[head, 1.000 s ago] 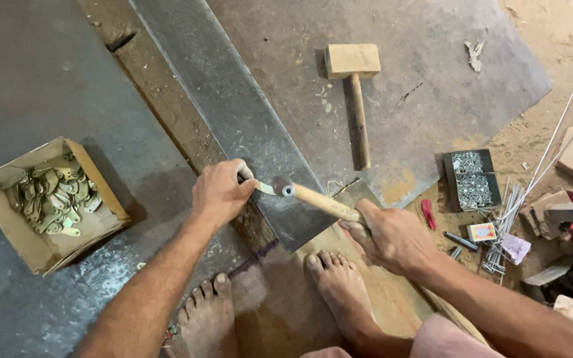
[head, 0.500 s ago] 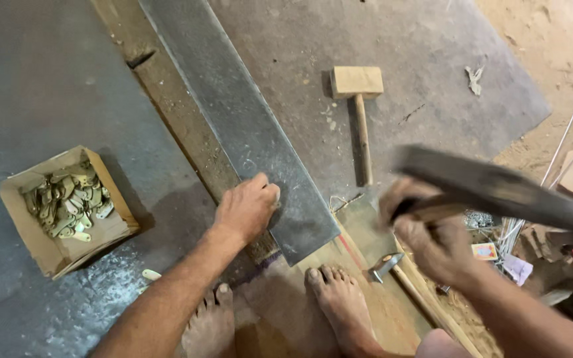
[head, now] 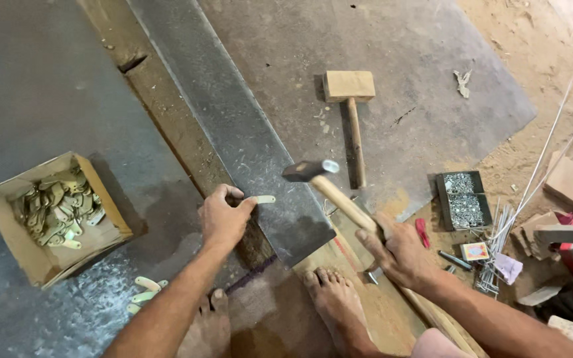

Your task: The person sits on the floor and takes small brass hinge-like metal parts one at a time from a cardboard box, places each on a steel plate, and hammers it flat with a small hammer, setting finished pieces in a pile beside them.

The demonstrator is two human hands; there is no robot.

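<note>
Here, I see my right hand (head: 402,250) closed round a wooden-handled steel hammer (head: 331,187); my left hand (head: 223,217) pinches a small pale metal tab (head: 262,199) onto the long grey metal sheet (head: 247,142), sandy workshop floor (head: 532,59) beyond.

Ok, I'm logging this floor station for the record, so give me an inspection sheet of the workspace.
Surface: grey metal sheets on a sandy floor.
Job's things: left hand pins a small pale clip on the metal strip; right hand holds a hammer above it.
Clutter: wooden mallet, cardboard box of clips, tray of nails, loose rods.
Grippers: both hands busy.
Cables: nothing seen.
Surroundings: wood offcuts, bare feet.
</note>
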